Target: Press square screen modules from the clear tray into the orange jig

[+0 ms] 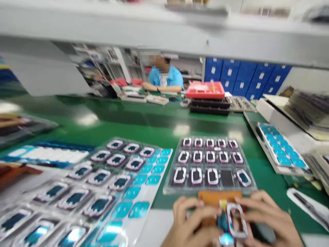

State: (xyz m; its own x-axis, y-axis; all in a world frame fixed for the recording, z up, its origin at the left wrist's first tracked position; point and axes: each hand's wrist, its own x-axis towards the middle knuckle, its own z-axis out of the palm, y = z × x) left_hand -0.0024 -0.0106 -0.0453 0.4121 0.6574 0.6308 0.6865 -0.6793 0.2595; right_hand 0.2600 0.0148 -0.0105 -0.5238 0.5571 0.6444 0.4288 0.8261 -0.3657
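Observation:
My right hand (269, 218) grips a pale, rounded-rectangle frame (244, 230) with an open middle, holding it upright. Close beside it, my left hand (194, 221) has its fingers curled in; a shiny blue piece (223, 223) shows at its fingertips, but whether it is gripped is blurred. Just behind both hands lies an orange block (213, 196). Beyond that, a clear tray (167, 189) carries rows of similar frames, with one dark slot (227, 178) bare in the front row. A dark rounded object (263, 232) is partly covered by my right hand.
At left, a larger tray (88, 183) of frames overlaps a sheet of blue stickers (138, 209). Another sticker sheet (282, 144) lies at right, near a white strip (308, 206). Across the green table (136, 123) sits a person (167, 77), left of red and black trays (205, 91).

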